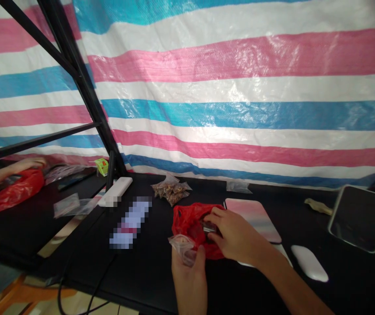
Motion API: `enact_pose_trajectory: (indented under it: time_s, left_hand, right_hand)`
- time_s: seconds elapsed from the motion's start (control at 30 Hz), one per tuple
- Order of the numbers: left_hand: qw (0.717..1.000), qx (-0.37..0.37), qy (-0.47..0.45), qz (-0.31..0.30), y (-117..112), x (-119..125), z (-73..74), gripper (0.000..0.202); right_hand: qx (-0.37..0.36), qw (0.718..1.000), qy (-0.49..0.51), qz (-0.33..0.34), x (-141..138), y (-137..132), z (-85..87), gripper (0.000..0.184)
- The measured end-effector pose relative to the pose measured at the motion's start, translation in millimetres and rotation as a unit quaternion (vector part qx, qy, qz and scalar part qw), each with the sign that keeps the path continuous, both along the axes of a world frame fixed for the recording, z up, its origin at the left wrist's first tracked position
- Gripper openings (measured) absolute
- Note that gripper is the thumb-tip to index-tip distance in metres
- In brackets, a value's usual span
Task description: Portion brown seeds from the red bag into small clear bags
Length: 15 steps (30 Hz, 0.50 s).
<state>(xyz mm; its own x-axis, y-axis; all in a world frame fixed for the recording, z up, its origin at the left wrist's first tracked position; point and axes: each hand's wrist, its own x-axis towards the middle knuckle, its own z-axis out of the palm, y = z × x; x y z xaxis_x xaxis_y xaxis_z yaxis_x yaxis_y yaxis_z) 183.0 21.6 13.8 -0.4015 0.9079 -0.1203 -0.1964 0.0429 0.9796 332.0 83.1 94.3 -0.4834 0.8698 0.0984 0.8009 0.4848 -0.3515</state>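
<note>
Head view, looking down on a black desk (354, 280) with both hands close together near its near edge. The right hand (236, 234) curls over the mouth of a red plastic bag (187, 223), its grip closed on the bag's gathered top, and a small silvery item (210, 226) shows just inside, too partly hidden to identify. The left hand (189, 280) rises from below, its grip pinching a small clear zip bag (182, 249) against the red bag's lower side.

Behind the hands, a pink gradient pad (256, 214) nearly touches the right hand's fingers, and a bag of brown pieces (171, 190) sits a little beyond. A blurred, pixelated packet (130, 222) lies to the left, with a strip of open desk between it and the red bag. More open desk spreads right of the forearm, around a white oval object (309, 262). A dark tablet in a pale frame (359, 218) stands near the far right, below a striped tarp (240, 87).
</note>
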Motion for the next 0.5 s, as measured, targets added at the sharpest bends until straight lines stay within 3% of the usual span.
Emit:
enact_pose_trajectory:
  time_s: [0.2,0.43,0.5]
  left_hand:
    - [0.998,0.021,-0.005,0.056,15,-7,2.1,0.047]
    - [0.999,0.027,0.028,-0.002,16,-26,10.6,0.027]
    - [0.998,0.043,0.042,0.017,11,-29,12.6,0.025]
  right_hand:
    - [0.009,1.0,-0.006,-0.024,-4,1,-5.6,0.024]
    - [0.047,0.997,-0.036,-0.053,-5,4,-12.5,0.027]
    - [0.053,0.997,-0.042,-0.045,-6,6,-14.7,0.029]
